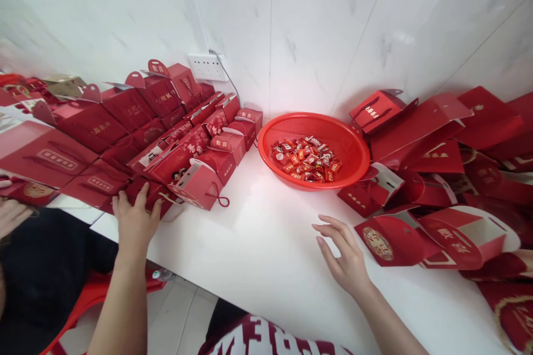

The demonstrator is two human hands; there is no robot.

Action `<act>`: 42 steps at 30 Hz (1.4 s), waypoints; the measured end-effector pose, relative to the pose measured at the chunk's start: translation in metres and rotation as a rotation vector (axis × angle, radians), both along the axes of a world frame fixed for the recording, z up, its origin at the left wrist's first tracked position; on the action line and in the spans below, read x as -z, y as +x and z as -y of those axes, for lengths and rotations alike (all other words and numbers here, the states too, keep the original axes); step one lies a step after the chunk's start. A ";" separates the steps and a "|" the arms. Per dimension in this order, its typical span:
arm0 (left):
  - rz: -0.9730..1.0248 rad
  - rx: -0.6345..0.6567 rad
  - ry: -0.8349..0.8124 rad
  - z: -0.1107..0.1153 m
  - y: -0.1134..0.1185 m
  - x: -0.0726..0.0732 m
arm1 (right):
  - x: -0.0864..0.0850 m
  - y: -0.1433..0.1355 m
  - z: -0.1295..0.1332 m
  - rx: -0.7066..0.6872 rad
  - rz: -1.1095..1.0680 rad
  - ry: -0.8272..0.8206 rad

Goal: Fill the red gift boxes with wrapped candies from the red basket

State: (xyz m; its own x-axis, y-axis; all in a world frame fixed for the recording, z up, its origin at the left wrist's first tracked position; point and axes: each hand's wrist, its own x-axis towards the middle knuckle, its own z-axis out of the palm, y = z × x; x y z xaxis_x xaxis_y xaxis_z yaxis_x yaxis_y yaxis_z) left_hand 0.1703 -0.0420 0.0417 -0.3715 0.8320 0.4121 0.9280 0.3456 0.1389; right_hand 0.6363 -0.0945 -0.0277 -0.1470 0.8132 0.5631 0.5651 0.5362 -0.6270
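My left hand [136, 215] reaches to the left, its spread fingers resting on a dark red box [145, 191] at the front of the left group of boxes. Over the white table [266, 244], my right hand [341, 252] has its fingers apart and nothing in them. A red plastic basket [270, 169] stands near the wall between the hands, with wrapped candies [308, 160] inside. Just right of my right hand is a red box with a gold round emblem [377, 243]. A pink-red box with a cord loop [200, 183] stands right of my left hand.
Rows of red boxes [89, 122] fill the left side, and more open boxes [453, 233] are piled at the right. A white socket strip [208, 66] with a cable is on the tiled wall. At the far left are another person's hand and dark clothing, beside a red stool [89, 294].
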 end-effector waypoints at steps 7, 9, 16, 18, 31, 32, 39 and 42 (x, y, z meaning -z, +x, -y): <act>-0.032 -0.003 -0.098 0.004 -0.018 0.002 | 0.000 0.000 0.002 -0.023 -0.005 -0.001; -0.034 0.002 -0.144 0.004 -0.026 0.004 | 0.001 0.000 0.001 -0.027 -0.004 -0.001; -0.046 0.018 -0.137 -0.006 -0.046 0.009 | 0.002 -0.001 -0.001 -0.027 -0.007 0.007; -0.051 0.027 -0.142 -0.008 -0.047 0.011 | 0.002 -0.001 0.000 -0.034 -0.003 0.000; -0.065 -0.267 -0.392 0.034 -0.026 -0.023 | 0.004 -0.001 -0.001 -0.032 0.002 0.010; -0.062 -0.281 -0.384 0.034 -0.026 -0.022 | 0.005 -0.001 -0.001 -0.036 0.002 0.008; -0.042 -0.048 -0.197 0.015 -0.050 0.003 | 0.003 -0.002 0.000 -0.052 0.008 -0.001; -0.045 -0.007 -0.147 0.007 -0.054 0.007 | 0.002 -0.001 0.001 -0.047 0.007 0.009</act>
